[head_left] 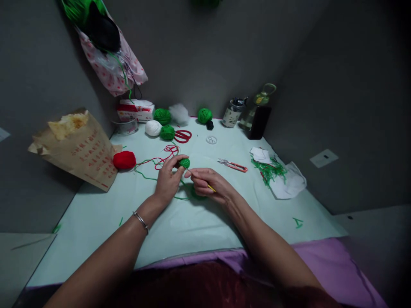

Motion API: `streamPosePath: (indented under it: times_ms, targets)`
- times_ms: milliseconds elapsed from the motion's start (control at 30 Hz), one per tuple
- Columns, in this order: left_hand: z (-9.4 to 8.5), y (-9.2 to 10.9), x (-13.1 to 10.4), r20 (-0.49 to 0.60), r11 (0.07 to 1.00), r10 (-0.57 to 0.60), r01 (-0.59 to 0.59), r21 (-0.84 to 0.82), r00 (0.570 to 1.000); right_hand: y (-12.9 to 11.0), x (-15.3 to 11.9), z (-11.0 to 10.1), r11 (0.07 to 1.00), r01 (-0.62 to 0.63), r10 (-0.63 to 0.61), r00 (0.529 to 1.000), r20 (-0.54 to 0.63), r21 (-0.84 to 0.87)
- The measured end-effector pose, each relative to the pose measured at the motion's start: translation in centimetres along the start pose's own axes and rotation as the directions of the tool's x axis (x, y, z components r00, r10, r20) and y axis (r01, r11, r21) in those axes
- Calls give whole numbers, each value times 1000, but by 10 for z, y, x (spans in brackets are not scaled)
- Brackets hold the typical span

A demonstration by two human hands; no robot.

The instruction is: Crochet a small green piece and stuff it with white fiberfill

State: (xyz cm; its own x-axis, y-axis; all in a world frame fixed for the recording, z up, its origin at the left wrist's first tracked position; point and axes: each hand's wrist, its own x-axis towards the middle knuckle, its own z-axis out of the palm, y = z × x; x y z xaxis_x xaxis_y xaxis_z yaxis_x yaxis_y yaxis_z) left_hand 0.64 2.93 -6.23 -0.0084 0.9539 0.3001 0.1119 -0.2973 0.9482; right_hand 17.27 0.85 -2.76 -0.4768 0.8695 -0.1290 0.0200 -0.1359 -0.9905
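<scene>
Near the middle of the table, my left hand (168,179) pinches a small green crocheted piece (184,163) between thumb and fingers. My right hand (208,184) is closed around a crochet hook with a yellow handle (211,188), its thin tip pointing at the green piece. Green yarn (182,198) trails on the table below and between the hands. Part of a darker green bundle shows under my right hand, mostly hidden. To the left lie a red yarn ball (124,160) and loose red yarn (171,149).
Orange thread snips (237,167) lie right of my hands, red-handled scissors (183,136) behind them. Green yarn balls (204,115) and a pen holder (232,113) stand at the back. A paper bag (93,156) leans at left; yarn scraps (268,170) lie at right.
</scene>
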Motion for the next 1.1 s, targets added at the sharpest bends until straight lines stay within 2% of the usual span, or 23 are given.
streamPosePath:
  times_ms: [67,133,167,200,233,267,300,333,367,433,467,533,567,633,667,733,800,867,933,1000,1067,1100]
  targets:
    - [-1,-3,2,-34,1000,15,-15,-5,999,-1,-3,-1,992,-50,32,988,152,118]
    - [-4,-7,5,-78,999,8,-10,-36,997,-3,-7,1,976,-130,60,931,361,173]
    - [-5,-9,7,-104,998,-2,-4,-61,995,-4,-10,1,979,-149,75,899,432,140]
    - [-7,-10,9,-124,996,-17,5,-92,992,-5,-12,1,990,-131,92,891,445,58]
    - [-9,-11,10,-132,992,-36,19,-128,991,-6,-13,-1,995,-73,93,924,372,-67]
    - [-10,-11,12,-124,985,-59,38,-167,991,-7,-14,-5,969,-4,62,972,225,-247]
    - [-11,-11,12,-104,977,-85,63,-206,991,-8,-14,-10,892,39,-28,999,31,-451]
    - [-12,-9,12,-75,966,-111,90,-242,991,-8,-13,-17,760,24,-157,977,-147,-649]
    - [-11,-6,12,-45,955,-133,116,-273,990,-8,-12,-23,700,-16,-228,943,-244,-714]
    - [-9,0,9,8,936,-158,153,-318,987,-5,-9,-34,632,-84,-320,877,-359,-771]
    - [-7,4,7,29,929,-162,163,-332,986,-4,-7,-35,628,-86,-354,853,-383,-773]
    - [-2,10,3,70,920,-164,178,-348,984,0,-3,-30,676,-14,-407,826,-389,-737]
    - [0,12,1,90,917,-165,186,-352,982,2,-1,-24,737,63,-404,839,-365,-672]
    - [4,13,-2,120,912,-168,201,-357,978,5,3,-8,899,163,-285,923,-260,-406]
    - [5,13,-3,126,910,-171,205,-360,977,6,4,-2,943,165,-221,960,-172,-288]
    - [6,11,-3,109,908,-177,205,-366,978,7,5,6,974,126,-145,985,-93,-187]
    - [5,9,-2,71,905,-191,204,-374,979,5,4,5,973,127,-158,976,-152,-192]
    - [3,8,-2,49,899,-210,212,-383,977,1,2,-2,960,177,-233,936,-264,-218]
    - [2,8,-2,60,892,-227,232,-387,972,-4,0,-7,950,247,-299,897,-325,-193]
    - [2,8,-2,87,891,-232,248,-382,969,-8,-2,-8,957,281,-290,898,-330,-76]
    - [3,9,-4,117,895,-223,251,-368,968,-9,-2,-7,970,244,-226,918,-327,16]
    - [4,10,-5,133,899,-215,249,-360,967,-8,-1,-5,978,210,-197,919,-342,0]
